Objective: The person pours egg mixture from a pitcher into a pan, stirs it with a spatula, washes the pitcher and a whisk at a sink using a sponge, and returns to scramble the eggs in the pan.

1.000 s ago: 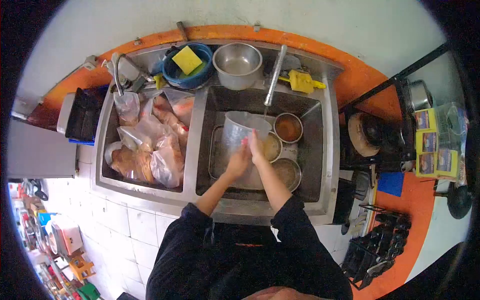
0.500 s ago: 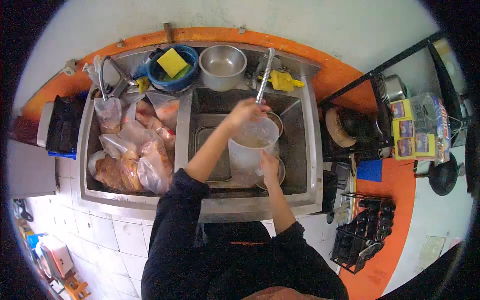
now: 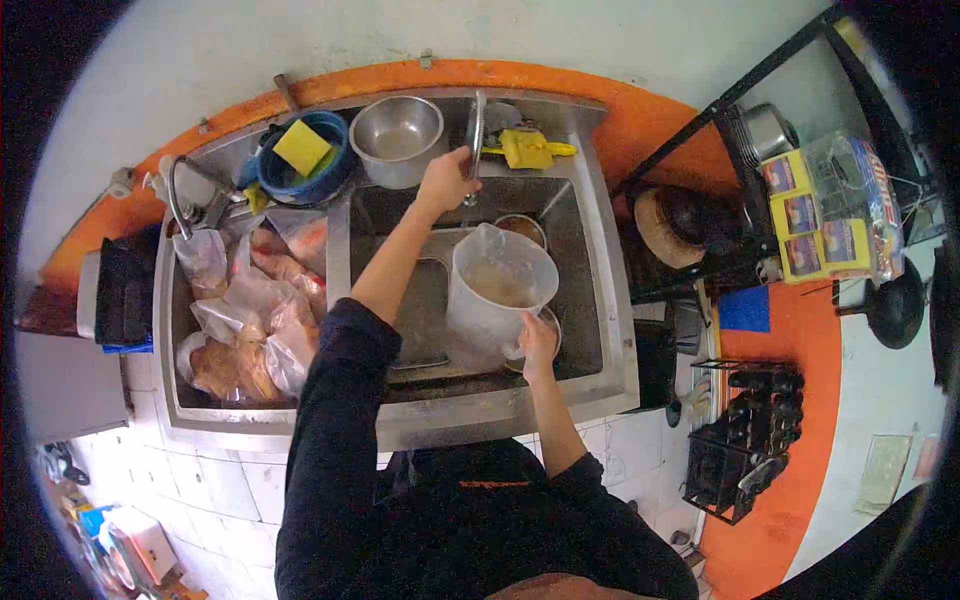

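My left hand (image 3: pixel 448 182) is closed around the lower part of the metal faucet spout (image 3: pixel 478 125), above the right basin. My right hand (image 3: pixel 538 345) grips the handle of a translucent plastic measuring jug (image 3: pixel 485 300). The jug is held in the right basin (image 3: pixel 400 290) with its mouth up and slightly tilted, and some cloudy liquid shows inside. Behind and beside it, round metal vessels (image 3: pixel 522 230) lie partly hidden in the basin. Under the jug, a rectangular tray (image 3: pixel 432 362) is partly visible on the basin floor.
Plastic bags of food (image 3: pixel 250 320) fill the left basin. On the back ledge stand a blue bowl (image 3: pixel 335 165) with a yellow sponge (image 3: pixel 302 148), a steel pot (image 3: pixel 397 140) and a yellow cloth (image 3: pixel 525 150). A dark shelf rack (image 3: pixel 725 100) stands right of the sink.
My left hand has moved back from over the jug's rim, up the spout. The jug now stands apart from that hand, its mouth more visible. The camera view has shifted slightly.
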A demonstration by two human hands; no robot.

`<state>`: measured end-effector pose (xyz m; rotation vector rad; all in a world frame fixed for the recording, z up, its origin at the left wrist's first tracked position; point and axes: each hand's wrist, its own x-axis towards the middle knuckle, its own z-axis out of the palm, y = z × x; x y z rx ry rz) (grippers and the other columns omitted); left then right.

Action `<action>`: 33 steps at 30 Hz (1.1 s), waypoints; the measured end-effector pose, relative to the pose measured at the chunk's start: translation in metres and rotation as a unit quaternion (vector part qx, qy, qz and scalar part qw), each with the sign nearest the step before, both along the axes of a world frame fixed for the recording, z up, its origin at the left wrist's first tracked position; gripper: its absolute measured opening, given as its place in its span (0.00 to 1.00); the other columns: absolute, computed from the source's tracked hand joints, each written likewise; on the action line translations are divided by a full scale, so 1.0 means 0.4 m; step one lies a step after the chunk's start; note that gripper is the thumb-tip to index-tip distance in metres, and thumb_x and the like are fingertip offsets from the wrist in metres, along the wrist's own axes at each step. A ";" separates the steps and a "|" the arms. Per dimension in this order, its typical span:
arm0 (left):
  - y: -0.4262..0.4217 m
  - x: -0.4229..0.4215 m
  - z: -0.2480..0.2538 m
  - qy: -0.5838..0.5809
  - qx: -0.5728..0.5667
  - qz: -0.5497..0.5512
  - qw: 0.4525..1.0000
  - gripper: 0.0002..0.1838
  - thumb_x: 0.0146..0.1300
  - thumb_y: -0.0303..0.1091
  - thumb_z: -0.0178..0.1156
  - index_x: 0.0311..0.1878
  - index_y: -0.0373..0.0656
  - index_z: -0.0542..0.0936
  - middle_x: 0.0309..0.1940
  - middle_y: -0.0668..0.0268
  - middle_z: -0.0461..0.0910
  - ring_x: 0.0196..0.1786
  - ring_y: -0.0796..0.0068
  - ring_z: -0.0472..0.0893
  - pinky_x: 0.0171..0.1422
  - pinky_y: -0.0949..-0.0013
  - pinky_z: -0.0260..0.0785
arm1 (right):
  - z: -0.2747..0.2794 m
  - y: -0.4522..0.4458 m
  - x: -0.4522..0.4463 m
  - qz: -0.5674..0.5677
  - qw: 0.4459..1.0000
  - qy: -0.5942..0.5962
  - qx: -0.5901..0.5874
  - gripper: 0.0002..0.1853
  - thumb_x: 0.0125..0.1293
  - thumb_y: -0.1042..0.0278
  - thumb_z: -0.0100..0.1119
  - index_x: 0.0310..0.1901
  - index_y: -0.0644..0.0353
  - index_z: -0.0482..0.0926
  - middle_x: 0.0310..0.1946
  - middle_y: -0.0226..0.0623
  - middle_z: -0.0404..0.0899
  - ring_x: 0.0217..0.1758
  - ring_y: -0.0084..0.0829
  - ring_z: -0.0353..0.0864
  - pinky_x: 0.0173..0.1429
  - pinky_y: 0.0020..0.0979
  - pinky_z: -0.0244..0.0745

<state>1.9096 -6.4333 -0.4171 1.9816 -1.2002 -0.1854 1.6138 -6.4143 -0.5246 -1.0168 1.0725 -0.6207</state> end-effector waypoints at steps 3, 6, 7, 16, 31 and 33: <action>-0.061 -0.055 -0.042 0.098 -0.040 0.021 0.994 0.18 0.39 0.34 0.67 0.33 0.39 0.71 0.27 0.58 0.77 0.33 0.61 0.78 0.39 0.64 0.68 | -0.010 -0.006 -0.012 -0.027 0.999 -0.029 0.036 0.16 0.58 0.64 0.54 0.15 0.51 0.63 0.11 0.21 0.54 0.13 0.18 0.54 0.20 0.22 0.51; -0.114 -0.112 -0.050 0.148 -0.110 0.042 0.982 0.19 0.40 0.35 0.67 0.35 0.41 0.72 0.27 0.60 0.77 0.33 0.62 0.78 0.38 0.65 0.68 | -0.016 -0.012 -0.021 -0.054 0.995 -0.053 0.065 0.16 0.58 0.64 0.54 0.15 0.51 0.63 0.11 0.22 0.53 0.14 0.18 0.53 0.21 0.22 0.51; -0.129 -0.119 -0.051 0.153 -0.113 0.053 0.980 0.19 0.40 0.35 0.67 0.36 0.41 0.72 0.27 0.61 0.77 0.33 0.63 0.78 0.38 0.65 0.68 | -0.010 -0.008 -0.023 -0.067 0.993 -0.057 0.074 0.16 0.58 0.64 0.54 0.15 0.51 0.62 0.11 0.22 0.52 0.14 0.19 0.53 0.22 0.23 0.51; -0.152 -0.141 -0.054 0.114 -0.128 0.052 0.984 0.16 0.43 0.30 0.65 0.37 0.41 0.72 0.26 0.63 0.78 0.31 0.67 0.79 0.36 0.66 0.69 | -0.056 0.023 -0.036 -0.086 0.995 -0.037 0.017 0.13 0.58 0.63 0.54 0.19 0.53 0.66 0.12 0.23 0.57 0.14 0.18 0.54 0.19 0.23 0.49; -0.211 -0.120 -0.100 0.311 -0.129 -0.050 0.940 0.21 0.45 0.31 0.65 0.45 0.41 0.72 0.27 0.63 0.77 0.29 0.74 0.78 0.34 0.71 0.70 | -0.045 -0.004 -0.017 -0.187 0.963 -0.169 0.095 0.13 0.60 0.63 0.52 0.20 0.50 0.64 0.13 0.21 0.54 0.15 0.17 0.53 0.23 0.22 0.53; -0.212 -0.124 -0.095 0.380 -0.158 -0.071 0.908 0.18 0.47 0.29 0.65 0.42 0.41 0.73 0.26 0.65 0.75 0.29 0.78 0.76 0.31 0.75 0.70 | -0.037 -0.009 -0.009 -0.170 0.975 -0.126 0.067 0.12 0.59 0.62 0.52 0.20 0.52 0.65 0.12 0.22 0.53 0.14 0.17 0.53 0.22 0.22 0.52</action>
